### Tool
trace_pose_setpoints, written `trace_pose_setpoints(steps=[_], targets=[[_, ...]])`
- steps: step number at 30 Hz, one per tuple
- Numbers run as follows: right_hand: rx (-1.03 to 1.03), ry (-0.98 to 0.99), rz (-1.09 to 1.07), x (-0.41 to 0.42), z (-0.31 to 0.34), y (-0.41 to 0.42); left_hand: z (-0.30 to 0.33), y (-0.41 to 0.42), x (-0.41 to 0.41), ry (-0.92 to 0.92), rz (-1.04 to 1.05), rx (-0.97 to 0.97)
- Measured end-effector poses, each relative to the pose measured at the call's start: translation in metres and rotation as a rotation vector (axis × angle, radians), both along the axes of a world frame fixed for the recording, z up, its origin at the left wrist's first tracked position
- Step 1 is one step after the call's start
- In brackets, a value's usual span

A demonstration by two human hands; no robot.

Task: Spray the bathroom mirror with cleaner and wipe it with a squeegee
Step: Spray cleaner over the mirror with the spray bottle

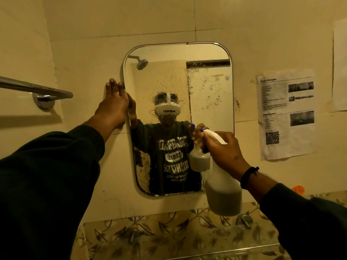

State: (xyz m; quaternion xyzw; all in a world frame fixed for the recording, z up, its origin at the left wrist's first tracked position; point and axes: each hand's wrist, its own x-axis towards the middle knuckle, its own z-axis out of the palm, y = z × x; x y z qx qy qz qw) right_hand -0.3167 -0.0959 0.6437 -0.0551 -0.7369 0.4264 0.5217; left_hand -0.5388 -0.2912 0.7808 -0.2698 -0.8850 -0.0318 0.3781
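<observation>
A: What is the wall-mounted mirror, speckled with droplets?
B: The work surface; the left hand lies flat, fingers straight, against its left edge.
A: And the spray bottle?
B: Gripped upright by the right hand, fingers curled round its neck, before the mirror's lower right corner.

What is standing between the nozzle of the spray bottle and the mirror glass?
Nothing visible. The right hand grips the spray bottle with its nozzle aimed at the mirror; the left hand rests at the mirror's left edge, well aside from the nozzle.
</observation>
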Motion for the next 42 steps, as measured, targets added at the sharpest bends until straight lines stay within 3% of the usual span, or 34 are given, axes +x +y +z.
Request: trace_pose_setpoints(steps=[5, 17, 24, 36, 42], targets=[[0.01, 0.028, -0.034, -0.014, -0.01, -0.008, -0.003, 0.001, 0.002, 0.011, -0.018, 0.044], [-0.007, -0.037, 0.202, -0.05, -0.032, -0.047, -0.005, 0.002, -0.001, 0.036, -0.041, 0.067], [-0.05, -0.005, 0.108, -0.063, -0.04, -0.066, -0.004, 0.0, -0.003, 0.026, -0.032, 0.053], [-0.004, -0.139, 0.066, -0.059, -0.068, -0.073, -0.004, 0.002, -0.003, 0.047, -0.027, 0.052], [0.024, -0.06, 0.005, -0.05, -0.072, -0.069, -0.004, 0.002, -0.005, 0.059, -0.027, 0.045]])
